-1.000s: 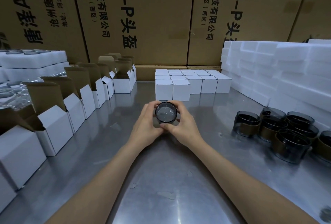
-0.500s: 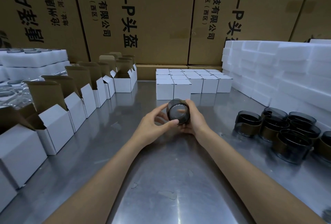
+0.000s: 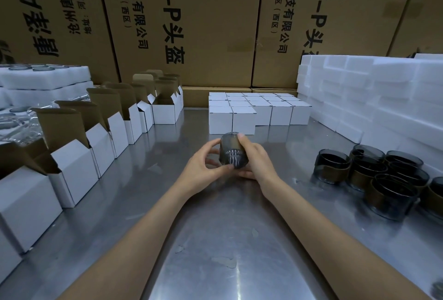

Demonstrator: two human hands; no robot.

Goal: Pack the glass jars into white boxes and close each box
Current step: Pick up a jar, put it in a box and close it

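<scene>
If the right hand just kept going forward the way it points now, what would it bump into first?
Probably the closed white boxes just beyond the glass jar that the right hand grips; depth is unclear, but nothing else shows between.

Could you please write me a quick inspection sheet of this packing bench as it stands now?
Surface: metal table, reflective, with small scuffs.
Job's things: smoked glass jar held above table; more jars on the right; open white boxes in a row on the left; closed white boxes behind.
Clutter: white foam blocks right, foam trays left.
Grippers: left hand and right hand both grip the jar.
Cables: nothing seen.
Surroundings: printed brown cartons behind.
</scene>
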